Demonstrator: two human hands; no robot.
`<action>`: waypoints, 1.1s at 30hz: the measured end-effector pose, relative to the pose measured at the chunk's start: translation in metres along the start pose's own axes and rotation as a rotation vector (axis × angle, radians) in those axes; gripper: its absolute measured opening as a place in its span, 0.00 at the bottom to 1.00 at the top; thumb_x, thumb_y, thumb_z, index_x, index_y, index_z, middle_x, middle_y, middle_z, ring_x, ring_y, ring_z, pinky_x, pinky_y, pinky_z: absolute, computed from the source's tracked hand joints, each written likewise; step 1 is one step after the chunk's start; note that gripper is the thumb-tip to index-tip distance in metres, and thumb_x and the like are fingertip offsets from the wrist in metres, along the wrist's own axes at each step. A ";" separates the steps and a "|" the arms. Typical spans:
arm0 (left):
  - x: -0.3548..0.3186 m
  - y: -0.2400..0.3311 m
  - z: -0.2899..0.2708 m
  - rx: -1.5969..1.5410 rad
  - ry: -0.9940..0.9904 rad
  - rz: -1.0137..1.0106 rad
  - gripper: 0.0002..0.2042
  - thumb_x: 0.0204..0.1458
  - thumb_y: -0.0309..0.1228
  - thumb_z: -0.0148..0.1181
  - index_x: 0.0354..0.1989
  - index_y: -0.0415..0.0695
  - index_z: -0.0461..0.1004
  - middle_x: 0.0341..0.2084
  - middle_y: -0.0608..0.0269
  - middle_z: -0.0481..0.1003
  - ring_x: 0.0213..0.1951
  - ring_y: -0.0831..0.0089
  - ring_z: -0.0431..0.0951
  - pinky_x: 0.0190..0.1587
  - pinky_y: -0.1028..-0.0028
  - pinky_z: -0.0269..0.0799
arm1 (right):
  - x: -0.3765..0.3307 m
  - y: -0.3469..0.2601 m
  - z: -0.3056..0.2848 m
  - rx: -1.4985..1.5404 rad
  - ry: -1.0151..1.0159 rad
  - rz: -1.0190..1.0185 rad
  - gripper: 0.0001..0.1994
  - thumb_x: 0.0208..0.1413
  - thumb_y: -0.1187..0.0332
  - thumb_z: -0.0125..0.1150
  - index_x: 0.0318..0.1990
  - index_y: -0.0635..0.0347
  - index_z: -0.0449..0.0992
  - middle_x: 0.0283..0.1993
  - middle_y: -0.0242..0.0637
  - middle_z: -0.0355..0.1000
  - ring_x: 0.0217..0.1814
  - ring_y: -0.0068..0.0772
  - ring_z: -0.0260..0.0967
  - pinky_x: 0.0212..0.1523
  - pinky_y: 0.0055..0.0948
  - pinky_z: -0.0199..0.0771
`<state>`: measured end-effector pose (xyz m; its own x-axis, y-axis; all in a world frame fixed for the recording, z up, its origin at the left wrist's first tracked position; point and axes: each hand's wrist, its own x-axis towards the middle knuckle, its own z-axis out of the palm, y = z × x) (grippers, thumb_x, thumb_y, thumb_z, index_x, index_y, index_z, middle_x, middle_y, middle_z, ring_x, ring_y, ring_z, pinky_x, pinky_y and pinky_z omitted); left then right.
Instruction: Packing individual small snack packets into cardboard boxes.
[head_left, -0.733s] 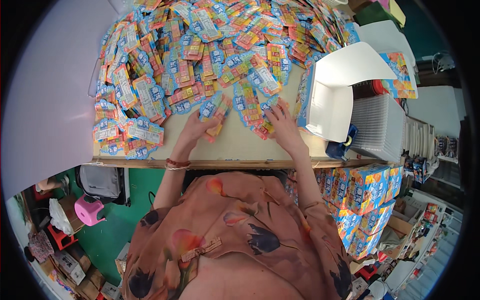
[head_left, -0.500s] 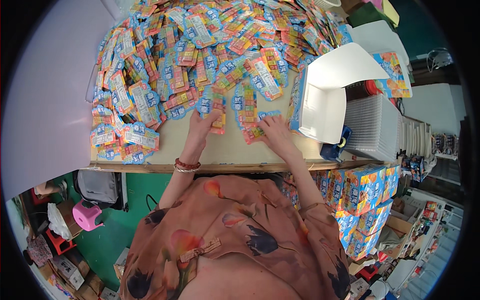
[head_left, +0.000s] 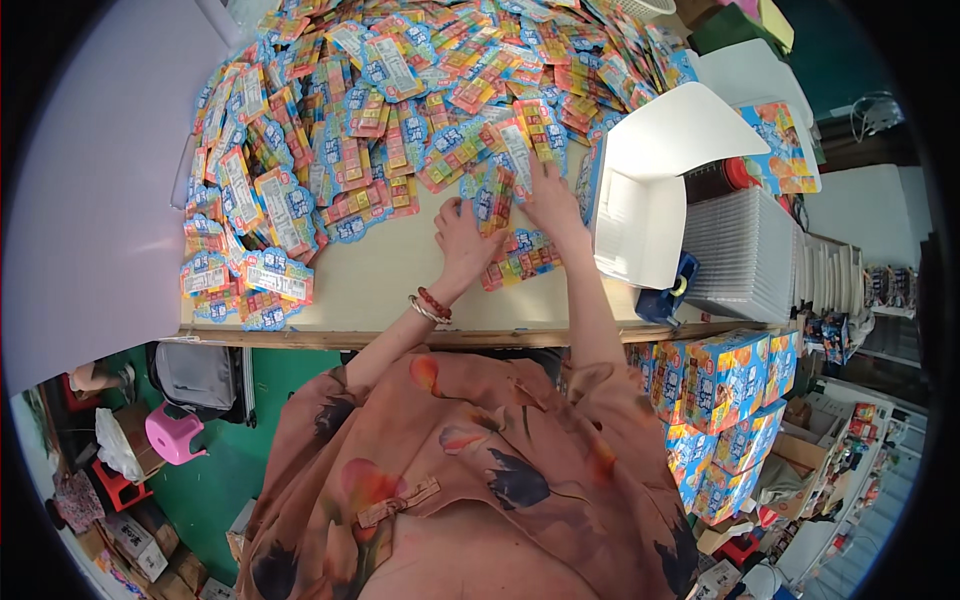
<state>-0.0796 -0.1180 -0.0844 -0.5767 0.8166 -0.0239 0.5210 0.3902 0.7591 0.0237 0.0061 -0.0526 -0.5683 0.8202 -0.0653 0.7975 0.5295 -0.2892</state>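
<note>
Flat blister packs with blue cloud-shaped tops and rows of small coloured pieces, seemingly sweets, cover the table. My left hand (head_left: 463,243) is beside an upright pack (head_left: 490,198), thumb and fingers apart near its lower left edge. Just right of it, my right hand (head_left: 553,208) has its fingers closed on the edge of another blister pack (head_left: 514,152), whose pale printed back faces up. Below both hands, overlapping packs (head_left: 522,262) lie at an angle on the bare wood. My right fingertips are partly hidden.
A big heap of packs (head_left: 390,70) fills the table's far side and left. At right stand an open white-lined box (head_left: 640,220), a blue tape dispenser (head_left: 668,295) and a stack of clear trays (head_left: 740,245). Filled boxes (head_left: 725,380) are piled below the table's edge.
My left hand has let go of its pack, which now seems to lie with those below, and moved right. My right hand has moved up from the lower packs to the pale-backed one, which has shifted left.
</note>
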 end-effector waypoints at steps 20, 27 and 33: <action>0.010 0.010 0.013 -0.007 0.042 -0.122 0.40 0.30 0.34 0.75 0.51 0.34 0.55 0.46 0.45 0.59 0.50 0.50 0.58 0.55 0.57 0.53 | -0.005 -0.014 0.030 0.333 0.286 0.274 0.35 0.47 0.73 0.63 0.62 0.59 0.51 0.51 0.61 0.68 0.48 0.62 0.70 0.46 0.51 0.71; 0.014 -0.011 0.022 -0.799 -0.104 -0.161 0.39 0.41 0.29 0.69 0.58 0.38 0.49 0.40 0.47 0.73 0.36 0.64 0.79 0.34 0.66 0.75 | -0.019 -0.019 0.031 0.768 0.431 0.347 0.29 0.50 0.76 0.60 0.60 0.62 0.56 0.41 0.53 0.75 0.41 0.53 0.74 0.42 0.44 0.72; 0.031 -0.024 -0.019 -0.858 -0.309 -0.238 0.15 0.39 0.27 0.68 0.36 0.34 0.75 0.28 0.61 0.78 0.30 0.76 0.78 0.33 0.74 0.75 | -0.023 -0.011 0.045 0.772 0.698 0.250 0.28 0.52 0.78 0.57 0.61 0.62 0.57 0.53 0.54 0.67 0.37 0.41 0.76 0.35 0.34 0.75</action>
<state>-0.1215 -0.1103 -0.0913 -0.3518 0.8804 -0.3181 -0.3010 0.2153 0.9290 0.0183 -0.0283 -0.0909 0.0308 0.9584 0.2837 0.3921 0.2495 -0.8855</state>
